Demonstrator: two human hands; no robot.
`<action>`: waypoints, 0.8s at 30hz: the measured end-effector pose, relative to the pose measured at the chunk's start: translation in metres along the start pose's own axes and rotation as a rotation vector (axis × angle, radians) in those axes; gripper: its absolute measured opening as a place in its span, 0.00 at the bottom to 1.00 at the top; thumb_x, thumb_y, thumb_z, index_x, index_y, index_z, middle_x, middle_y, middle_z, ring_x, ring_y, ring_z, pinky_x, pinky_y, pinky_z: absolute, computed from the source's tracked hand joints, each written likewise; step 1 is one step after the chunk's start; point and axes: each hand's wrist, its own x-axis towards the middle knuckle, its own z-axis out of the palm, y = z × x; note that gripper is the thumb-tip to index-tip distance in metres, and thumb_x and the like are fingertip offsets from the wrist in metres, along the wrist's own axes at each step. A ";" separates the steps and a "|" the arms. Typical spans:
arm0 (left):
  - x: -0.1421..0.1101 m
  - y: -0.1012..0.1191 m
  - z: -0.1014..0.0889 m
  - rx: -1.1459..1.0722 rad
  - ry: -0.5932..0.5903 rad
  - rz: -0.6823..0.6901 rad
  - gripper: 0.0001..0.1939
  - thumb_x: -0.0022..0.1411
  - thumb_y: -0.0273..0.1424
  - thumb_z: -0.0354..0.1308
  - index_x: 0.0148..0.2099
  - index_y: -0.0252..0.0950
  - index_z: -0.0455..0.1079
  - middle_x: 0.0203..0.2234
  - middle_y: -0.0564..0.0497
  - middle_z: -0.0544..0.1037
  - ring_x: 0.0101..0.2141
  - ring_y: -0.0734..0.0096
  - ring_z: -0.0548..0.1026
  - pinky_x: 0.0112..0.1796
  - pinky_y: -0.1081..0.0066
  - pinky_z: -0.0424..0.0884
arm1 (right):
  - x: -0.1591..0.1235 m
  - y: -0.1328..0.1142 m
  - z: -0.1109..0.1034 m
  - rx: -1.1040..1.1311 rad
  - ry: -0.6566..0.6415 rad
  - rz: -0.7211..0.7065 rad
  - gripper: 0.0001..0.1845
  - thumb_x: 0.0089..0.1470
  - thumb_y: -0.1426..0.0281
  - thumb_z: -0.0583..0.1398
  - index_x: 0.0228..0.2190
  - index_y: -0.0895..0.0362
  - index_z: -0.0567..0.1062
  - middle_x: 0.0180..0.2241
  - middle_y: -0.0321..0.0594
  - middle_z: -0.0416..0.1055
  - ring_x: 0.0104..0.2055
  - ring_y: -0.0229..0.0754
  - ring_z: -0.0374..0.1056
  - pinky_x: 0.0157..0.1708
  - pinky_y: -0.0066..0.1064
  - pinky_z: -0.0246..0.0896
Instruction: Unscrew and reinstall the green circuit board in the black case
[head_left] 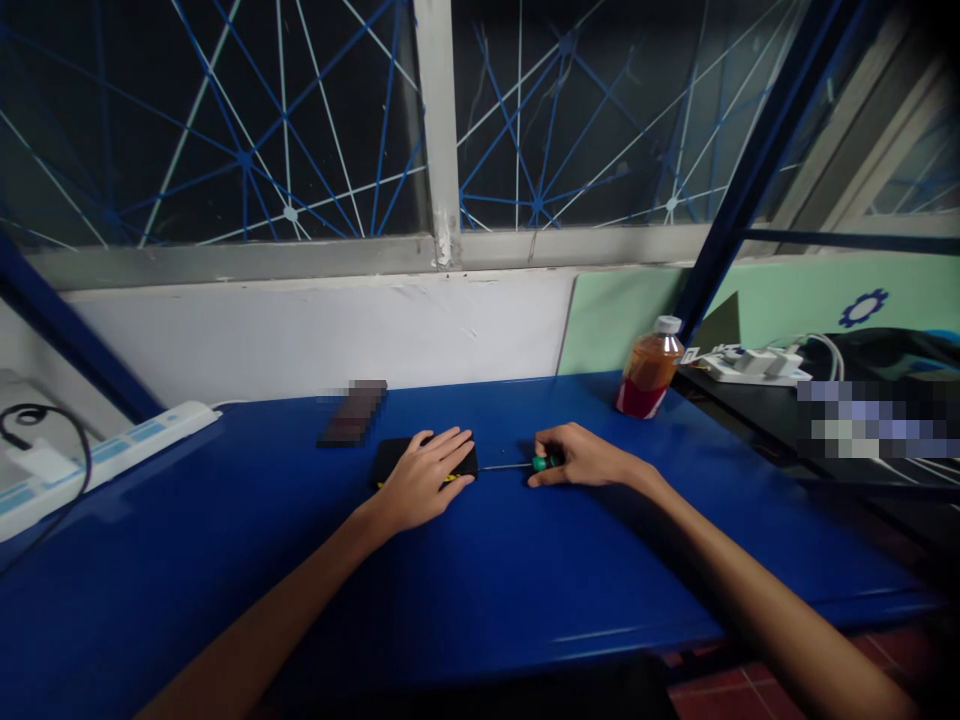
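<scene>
A flat black device [390, 458] lies on the blue table [480, 590], near its middle. My left hand [429, 477] rests on top of it with the fingers stretched out flat. My right hand [581, 456] is closed round the green handle of a small screwdriver [517, 466]. The thin metal shaft lies low over the table and points left at the device's right edge. Whether the tip touches the device I cannot tell.
A bottle of orange-brown liquid [649, 378] stands at the back right. A small dark flat object [352, 412] lies behind the device. A white power strip [105, 450] with a black cable sits at the left. Another power strip [750, 364] lies on the neighbouring dark desk.
</scene>
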 end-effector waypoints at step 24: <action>0.014 0.011 -0.017 -0.151 0.240 -0.009 0.07 0.62 0.32 0.59 0.42 0.42 0.76 0.49 0.48 0.75 0.51 0.59 0.70 0.50 0.55 0.63 | -0.003 -0.001 -0.005 0.036 0.031 -0.019 0.21 0.44 0.53 0.66 0.25 0.57 0.70 0.21 0.31 0.64 0.22 0.33 0.53 0.22 0.28 0.45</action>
